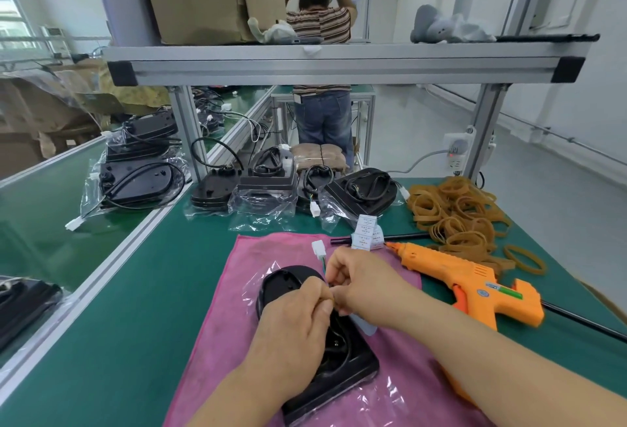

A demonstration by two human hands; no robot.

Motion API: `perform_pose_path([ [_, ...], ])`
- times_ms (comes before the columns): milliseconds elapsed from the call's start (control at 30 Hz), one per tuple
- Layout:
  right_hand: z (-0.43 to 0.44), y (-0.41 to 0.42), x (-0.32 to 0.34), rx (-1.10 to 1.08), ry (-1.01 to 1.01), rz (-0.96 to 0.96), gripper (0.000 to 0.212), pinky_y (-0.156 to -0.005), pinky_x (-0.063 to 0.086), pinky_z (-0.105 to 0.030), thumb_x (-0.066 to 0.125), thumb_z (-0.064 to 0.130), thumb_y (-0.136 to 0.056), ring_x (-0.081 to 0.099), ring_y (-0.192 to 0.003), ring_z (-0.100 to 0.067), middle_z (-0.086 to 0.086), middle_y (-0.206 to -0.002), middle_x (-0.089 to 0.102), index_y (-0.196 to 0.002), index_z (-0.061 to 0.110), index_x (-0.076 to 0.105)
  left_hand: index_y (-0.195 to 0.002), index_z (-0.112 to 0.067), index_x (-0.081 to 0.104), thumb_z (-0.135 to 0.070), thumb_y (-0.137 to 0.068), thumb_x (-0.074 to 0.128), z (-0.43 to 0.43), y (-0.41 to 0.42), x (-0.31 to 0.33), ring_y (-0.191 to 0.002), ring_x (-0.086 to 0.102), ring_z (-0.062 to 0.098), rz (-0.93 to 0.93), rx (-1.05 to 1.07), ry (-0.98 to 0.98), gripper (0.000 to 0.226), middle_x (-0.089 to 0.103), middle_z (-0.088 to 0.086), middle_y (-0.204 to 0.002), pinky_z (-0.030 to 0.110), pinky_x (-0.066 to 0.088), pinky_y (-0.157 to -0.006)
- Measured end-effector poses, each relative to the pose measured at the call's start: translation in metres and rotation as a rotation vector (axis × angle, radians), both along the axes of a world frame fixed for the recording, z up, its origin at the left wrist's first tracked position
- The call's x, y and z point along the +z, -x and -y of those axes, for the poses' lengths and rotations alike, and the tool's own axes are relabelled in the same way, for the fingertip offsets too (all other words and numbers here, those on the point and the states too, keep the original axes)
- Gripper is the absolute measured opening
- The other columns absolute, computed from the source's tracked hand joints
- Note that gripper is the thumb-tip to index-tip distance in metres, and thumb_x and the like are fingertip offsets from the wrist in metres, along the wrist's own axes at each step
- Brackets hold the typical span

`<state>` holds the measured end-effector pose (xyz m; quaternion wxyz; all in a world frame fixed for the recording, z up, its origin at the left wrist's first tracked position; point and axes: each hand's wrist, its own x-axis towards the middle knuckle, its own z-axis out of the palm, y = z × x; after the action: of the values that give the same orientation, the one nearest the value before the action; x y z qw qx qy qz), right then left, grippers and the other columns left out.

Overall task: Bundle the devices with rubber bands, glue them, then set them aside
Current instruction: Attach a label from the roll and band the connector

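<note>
Bagged black device (288, 286) lies near-centre on pink cloth (237, 291); left hand (298, 321) and right hand (353, 282) both pinch its cable (323, 265); shell probably rigid and light, bag slippery, so grip the edges.

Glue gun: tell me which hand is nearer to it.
Right. The right hand sits just left of the glue gun, pinching the cable; the left hand is farther left, over the device, pinching the same cable.

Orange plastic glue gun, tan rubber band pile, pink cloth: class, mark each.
Orange plastic glue gun (451, 269): head view, barrel.
Tan rubber band pile (454, 216): head view, middle.
Pink cloth (227, 318): head view, bare left part.
</note>
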<state>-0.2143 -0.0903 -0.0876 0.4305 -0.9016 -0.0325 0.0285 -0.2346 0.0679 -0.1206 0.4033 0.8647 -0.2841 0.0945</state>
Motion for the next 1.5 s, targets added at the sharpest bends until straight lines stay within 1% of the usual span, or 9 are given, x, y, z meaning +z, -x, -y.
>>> perform_pose_path([
  [133, -0.002, -0.003, -0.014, -0.024, 0.076, 0.017, 0.024, -0.065, 0.061, -0.038, 0.068, 0.008, -0.078, 0.060, -0.055, -0.007, 0.008, -0.063, 0.058, -0.072, 0.025, 0.054, -0.088, -0.022, 0.056, -0.015, -0.097, 0.053, 0.000, 0.001, 0.000, -0.071, 0.053, 0.010, 0.003, 0.009, 0.023, 0.012, 0.058, -0.008, -0.071, 0.029, 0.044, -0.066],
  [300, 0.007, -0.005, -0.013, 0.065, 0.208, 0.116, 0.024, -0.060, 0.042, -0.018, 0.073, 0.017, -0.078, 0.049, -0.062, 0.001, 0.012, -0.072, 0.057, -0.077, 0.029, 0.052, -0.088, -0.019, 0.061, -0.017, -0.096, 0.054, 0.000, 0.003, 0.001, -0.069, 0.054, 0.006, 0.079, -0.017, 0.062, 0.010, 0.061, -0.013, -0.074, 0.021, 0.043, -0.064],
  [633, 0.015, -0.007, -0.017, 0.137, -0.005, 0.008, 0.018, -0.060, 0.041, -0.018, 0.068, 0.006, -0.077, 0.045, -0.063, -0.003, 0.006, -0.075, 0.057, -0.088, 0.016, 0.059, -0.094, -0.020, 0.065, -0.022, -0.097, 0.051, -0.004, 0.004, 0.005, -0.085, 0.066, 0.004, 0.171, -0.257, 0.142, 0.015, 0.070, -0.015, -0.089, 0.018, 0.049, -0.080],
  [800, 0.014, -0.009, -0.018, 0.116, -0.044, 0.010, 0.020, -0.059, 0.040, -0.013, 0.068, 0.000, -0.077, 0.044, -0.059, 0.002, 0.008, -0.073, 0.056, -0.084, 0.017, 0.060, -0.093, -0.016, 0.066, -0.020, -0.097, 0.053, -0.004, 0.001, 0.004, -0.082, 0.065, 0.001, 0.146, -0.280, 0.167, 0.014, 0.072, -0.014, -0.086, 0.007, 0.043, -0.076],
  [933, 0.006, -0.010, -0.019, 0.121, -0.092, 0.008, 0.024, -0.055, 0.039, -0.011, 0.068, 0.000, -0.076, 0.046, -0.054, 0.005, 0.010, -0.068, 0.056, -0.078, 0.022, 0.059, -0.097, -0.023, 0.064, -0.021, -0.096, 0.054, -0.003, 0.001, 0.004, -0.077, 0.067, 0.003, 0.234, -0.273, 0.165, 0.010, 0.071, -0.012, -0.081, 0.016, 0.051, -0.071],
  [1200, 0.003, -0.012, -0.022, 0.098, -0.010, 0.035, 0.029, -0.057, 0.040, -0.013, 0.063, -0.001, -0.074, 0.047, -0.053, 0.005, 0.011, -0.066, 0.055, -0.073, 0.027, 0.056, -0.103, -0.023, 0.054, -0.016, -0.092, 0.056, -0.003, 0.001, 0.006, -0.067, 0.057, 0.013, 0.582, -0.370, -0.147, 0.014, 0.064, -0.006, -0.079, 0.024, 0.050, -0.062],
  [1333, 0.003, -0.018, -0.022, 0.046, 0.006, -0.002, 0.028, -0.056, 0.038, -0.013, 0.069, 0.002, -0.075, 0.046, -0.053, 0.003, 0.012, -0.061, 0.054, -0.070, 0.026, 0.054, -0.082, -0.033, 0.069, -0.028, -0.062, 0.076, 0.011, 0.008, 0.017, -0.056, 0.056, 0.007, 0.608, -0.307, -0.520, 0.022, 0.059, -0.015, -0.064, 0.022, 0.047, -0.051],
  [1400, 0.008, -0.020, -0.022, 0.028, 0.006, -0.044, 0.029, -0.053, 0.036, -0.011, 0.076, 0.007, -0.076, 0.046, -0.050, 0.004, 0.016, -0.053, 0.055, -0.067, 0.024, 0.053, -0.071, -0.033, 0.071, -0.036, -0.062, 0.060, 0.026, 0.020, 0.020, -0.052, 0.054, 0.003, 0.625, -0.180, -0.708, 0.014, 0.056, -0.016, -0.058, 0.019, 0.041, -0.049],
  [1500, 0.012, -0.021, -0.022, 0.029, -0.078, -0.167, 0.032, -0.047, 0.037, -0.011, 0.079, 0.013, -0.081, 0.046, -0.046, 0.002, 0.020, -0.044, 0.055, -0.067, 0.019, 0.051, -0.073, -0.024, 0.071, -0.012, -0.088, 0.036, 0.035, 0.035, 0.002, -0.049, 0.055, 0.012, 0.673, -0.059, -0.685, 0.040, 0.058, -0.007, -0.057, 0.020, 0.042, -0.048],
])
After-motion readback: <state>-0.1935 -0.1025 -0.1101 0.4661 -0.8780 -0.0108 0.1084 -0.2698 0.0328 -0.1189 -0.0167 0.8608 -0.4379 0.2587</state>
